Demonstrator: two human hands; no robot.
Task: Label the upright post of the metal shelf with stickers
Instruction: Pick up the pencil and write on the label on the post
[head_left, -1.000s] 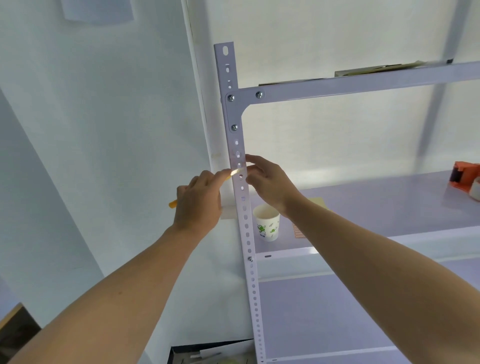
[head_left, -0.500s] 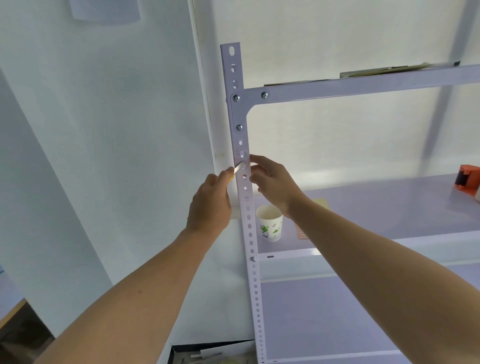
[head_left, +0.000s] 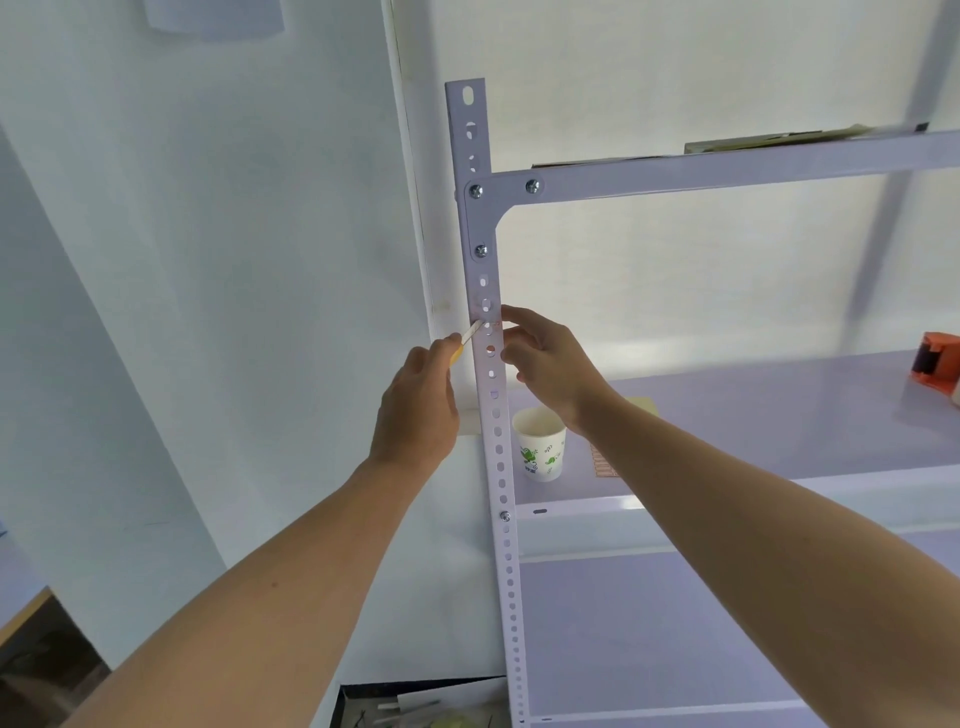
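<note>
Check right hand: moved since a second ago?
No. The right hand stays at the right edge of the upright post, fingertips the same few holes below the lower bracket bolt. The slight frame shift is the camera.

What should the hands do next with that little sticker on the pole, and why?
Probably press it flat. The sticker touches the post at one end only; the left hand holds its free end away, and the right hand steadies the other side.

Bright, soft daylight; wide-angle edge bowing
</note>
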